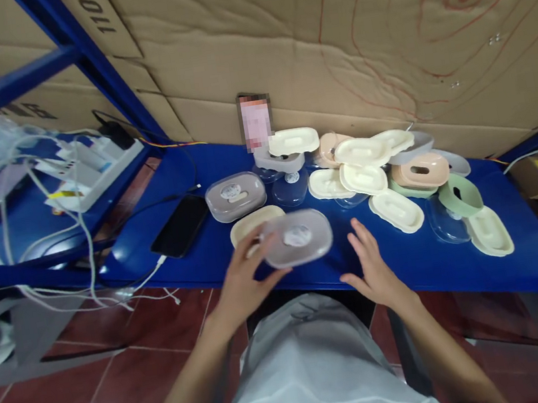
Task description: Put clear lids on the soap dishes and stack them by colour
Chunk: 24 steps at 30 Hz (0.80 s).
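Brown cardboard sheet (236,51) stands behind the smooth blue counter (424,259). With my left grip (245,282) I hold the left end of one greyish translucent oval plastic box (301,252), which carries a round white label (297,235), near the front edge, partly before a cream oval plastic piece (256,220). My right grip (372,267) is wide, its fingers spread, apart from this box on its right side. Farther right lie a peach oval plastic box (421,171) and, touching it, a green oval plastic box (460,195).
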{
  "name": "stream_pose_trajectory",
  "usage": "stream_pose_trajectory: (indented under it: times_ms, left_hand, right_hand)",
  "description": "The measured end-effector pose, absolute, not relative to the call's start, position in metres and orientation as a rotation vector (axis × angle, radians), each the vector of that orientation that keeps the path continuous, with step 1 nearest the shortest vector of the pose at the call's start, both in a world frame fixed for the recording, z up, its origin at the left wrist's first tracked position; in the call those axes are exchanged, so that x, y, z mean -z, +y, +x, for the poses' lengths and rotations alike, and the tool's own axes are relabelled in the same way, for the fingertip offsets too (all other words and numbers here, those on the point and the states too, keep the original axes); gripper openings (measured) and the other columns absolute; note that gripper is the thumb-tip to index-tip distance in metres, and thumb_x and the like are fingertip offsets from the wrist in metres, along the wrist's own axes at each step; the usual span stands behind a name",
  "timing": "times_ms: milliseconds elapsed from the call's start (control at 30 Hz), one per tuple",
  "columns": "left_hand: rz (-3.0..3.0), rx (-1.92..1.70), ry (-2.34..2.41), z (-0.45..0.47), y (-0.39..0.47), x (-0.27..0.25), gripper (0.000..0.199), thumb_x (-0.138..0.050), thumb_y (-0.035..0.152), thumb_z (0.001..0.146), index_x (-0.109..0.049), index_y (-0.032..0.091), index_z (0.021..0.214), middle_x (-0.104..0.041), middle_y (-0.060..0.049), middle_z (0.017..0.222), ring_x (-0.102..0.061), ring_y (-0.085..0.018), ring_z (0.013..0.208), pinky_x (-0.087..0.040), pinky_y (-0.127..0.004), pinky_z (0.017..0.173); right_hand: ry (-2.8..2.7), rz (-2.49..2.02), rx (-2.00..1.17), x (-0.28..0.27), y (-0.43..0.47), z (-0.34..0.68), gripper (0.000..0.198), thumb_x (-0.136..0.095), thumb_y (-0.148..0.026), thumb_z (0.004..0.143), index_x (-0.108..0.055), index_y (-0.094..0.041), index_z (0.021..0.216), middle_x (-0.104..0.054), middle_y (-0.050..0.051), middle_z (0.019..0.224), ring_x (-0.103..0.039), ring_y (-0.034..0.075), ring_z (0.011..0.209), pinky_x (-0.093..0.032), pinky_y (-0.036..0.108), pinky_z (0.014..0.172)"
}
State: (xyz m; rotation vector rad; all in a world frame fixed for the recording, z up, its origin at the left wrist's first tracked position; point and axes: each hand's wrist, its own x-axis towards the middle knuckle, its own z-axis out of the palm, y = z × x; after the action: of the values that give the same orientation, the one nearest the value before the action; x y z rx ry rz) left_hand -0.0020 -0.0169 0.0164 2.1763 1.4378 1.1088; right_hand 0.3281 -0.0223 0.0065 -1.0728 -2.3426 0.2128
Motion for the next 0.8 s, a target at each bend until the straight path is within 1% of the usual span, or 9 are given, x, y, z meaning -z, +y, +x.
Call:
stream_pose_trajectory:
  times_ms: [67,167,267,433,633,800]
  left_hand:
    - [2.140,-1.216,1.623,-0.027,-0.007,-0.026,0.069,-0.080,0.045,0.095,-0.053,0.035,0.157,-0.057,-0.010,0.157,-0.058,-0.033,0.145,-0.050,-0.051,0.123]
    - [2.173,-1.233,1.768,-0.063,0.013,-0.033,0.068,-0.080,0.046,0.094,-0.055,0.032,0.155,-0.056,-0.011,0.155,-0.058,-0.035,0.144,-0.049,-0.054,0.122]
    - [2.240,-1.237,1.796,-0.086,0.032,-0.033,0.067,-0.081,0.046,0.093,-0.055,0.030,0.152,-0.055,-0.013,0.154,-0.057,-0.036,0.144,-0.048,-0.057,0.123]
    - [2.317,-1.216,1.819,-0.099,0.065,-0.033,0.072,-0.082,0.043,0.090,-0.050,0.027,0.152,-0.054,-0.016,0.152,-0.052,-0.038,0.147,-0.044,-0.060,0.124]
    - [2.180,-1.190,1.949,-0.097,0.108,-0.028,0.078,-0.086,0.037,0.084,-0.048,0.022,0.150,-0.050,-0.017,0.152,-0.050,-0.037,0.147,-0.046,-0.056,0.122]
    - [2.167,-1.123,1.978,-0.096,0.114,-0.036,0.078,-0.086,0.038,0.084,-0.050,0.020,0.150,-0.054,-0.016,0.151,-0.051,-0.036,0.147,-0.044,-0.053,0.124]
  right_hand:
    - [-2.267,-1.209,-0.291,-0.007,-0.025,0.335,0.083,-0.057,-0.042,0.109,-0.008,-0.034,0.175,-0.014,0.015,0.182,-0.021,0.039,0.167,-0.037,0.072,0.126]
    - [-2.237,-1.340,-0.398,-0.009,-0.027,0.339,0.075,-0.055,-0.042,0.110,-0.015,-0.038,0.174,-0.022,0.013,0.181,-0.026,0.037,0.166,-0.038,0.067,0.128]
    - [-2.238,-1.364,-0.441,-0.009,-0.027,0.337,0.074,-0.054,-0.043,0.111,-0.017,-0.038,0.174,-0.024,0.012,0.180,-0.028,0.036,0.166,-0.037,0.065,0.129]
    - [-2.235,-1.391,-0.473,-0.008,-0.025,0.335,0.071,-0.053,-0.044,0.111,-0.019,-0.039,0.173,-0.028,0.010,0.179,-0.030,0.034,0.165,-0.039,0.062,0.129]
    - [-2.252,-1.409,-0.419,-0.008,-0.025,0.334,0.067,-0.052,-0.045,0.112,-0.026,-0.037,0.172,-0.040,0.011,0.174,-0.042,0.033,0.159,-0.044,0.060,0.126]
    - [-2.275,-1.405,-0.366,-0.008,-0.024,0.332,0.065,-0.052,-0.044,0.112,-0.029,-0.035,0.172,-0.048,0.011,0.169,-0.049,0.033,0.154,-0.046,0.061,0.124]
